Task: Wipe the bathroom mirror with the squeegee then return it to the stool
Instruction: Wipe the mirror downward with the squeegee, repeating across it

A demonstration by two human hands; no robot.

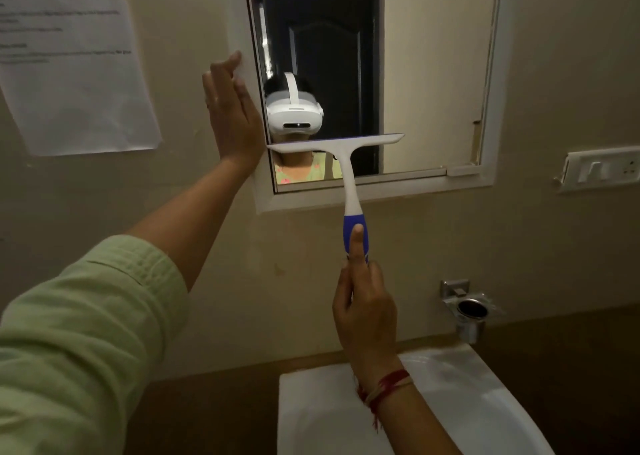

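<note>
1. White and blue plastic, the squeegee (pixel 349 180) stood upright against the mirror (pixel 433 73). Its blade lay level across the lower left part of the glass, reaching the left edge and sitting a little above the bottom edge.
2. With the blade that close to the bottom of the frame (pixel 381 196), a stroke carried further down would likely have knocked the lip. That could have left an unswept line along it.
3. The blade spanned only part of the mirror's width. The glass toward the right edge could have been missed, or striped, unless later passes overlapped.
4. The mirror may have been a hinged panel, though I could not tell. If so, a hard push from the blade might have swung it, and the flat left hand (pixel 232 108) seemed placed to guard against that. Had that hand slid inward, it would have marked the glass.
5. The handle was held at its low end, far from the blade. Pressure could therefore have come unevenly, tipping one end of the blade off the glass.
6. A slipped squeegee would probably have dropped into the sink (pixel 460 382) directly below. The stool was not in view.
7. The right hand (pixel 367 310) was wrapped firmly round the bottom of the blue grip, with one digit laid straight up the handle.
8. The left hand had its fingers straight and close together, pressed against the mirror's left edge and holding nothing.
</note>
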